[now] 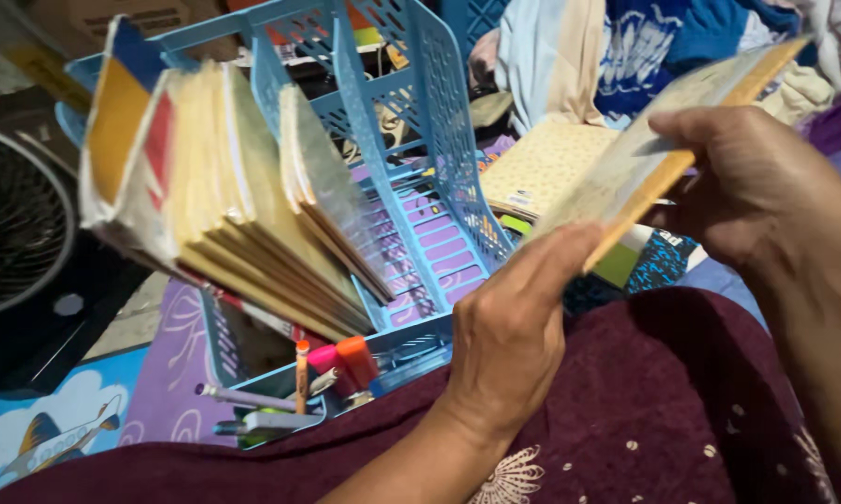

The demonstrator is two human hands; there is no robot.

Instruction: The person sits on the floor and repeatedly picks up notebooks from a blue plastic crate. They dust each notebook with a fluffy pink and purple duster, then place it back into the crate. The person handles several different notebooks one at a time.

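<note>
Blue plastic makes up the slotted rack [411, 140], whose left compartments hold a stack of yellow-covered notebooks [224, 205] leaning leftward, while its low front tray keeps orange and pink markers [341, 359]. From the head view, the left hand [509, 336] and right hand [756, 187] both pinch a thin orange-edged notebook [663, 140], tilted, just right of the rack above a maroon cloth [654, 401].

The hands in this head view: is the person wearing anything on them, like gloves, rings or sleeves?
Nothing shows on them. The left hand and the right hand are bare: no gloves, and no rings, watch or bracelet visible. Both forearms are bare too, with no sleeve reaching into view. The dark red cloth with pale flower embroidery below the arms lies beneath them and does not cover the wrists.
</note>
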